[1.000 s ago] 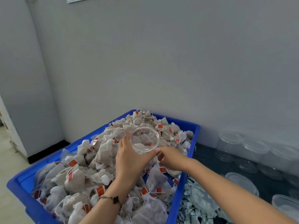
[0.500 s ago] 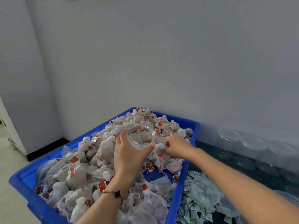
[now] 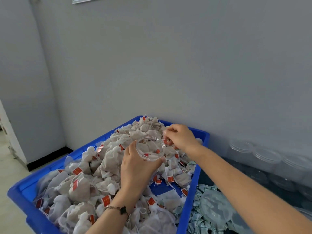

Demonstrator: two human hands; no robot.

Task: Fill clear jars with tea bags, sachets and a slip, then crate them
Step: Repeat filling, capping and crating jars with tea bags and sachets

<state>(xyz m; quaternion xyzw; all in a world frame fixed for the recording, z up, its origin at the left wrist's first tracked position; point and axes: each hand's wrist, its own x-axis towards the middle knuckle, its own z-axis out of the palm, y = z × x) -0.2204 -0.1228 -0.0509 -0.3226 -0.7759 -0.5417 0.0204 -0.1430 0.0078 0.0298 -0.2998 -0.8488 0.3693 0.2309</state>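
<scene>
Clear jar (image 3: 150, 148) gripped by L hand (image 3: 137, 168); R hand (image 3: 179, 137) pinching, item unclear.

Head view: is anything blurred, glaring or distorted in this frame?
Head view: even, soft light, no hard shadows or glare. The jar in the left hand and the tea bags read fairly sharp; the clear jars at right are smeared and washed out. Wide-angle stretch bends the blue crate.
</scene>
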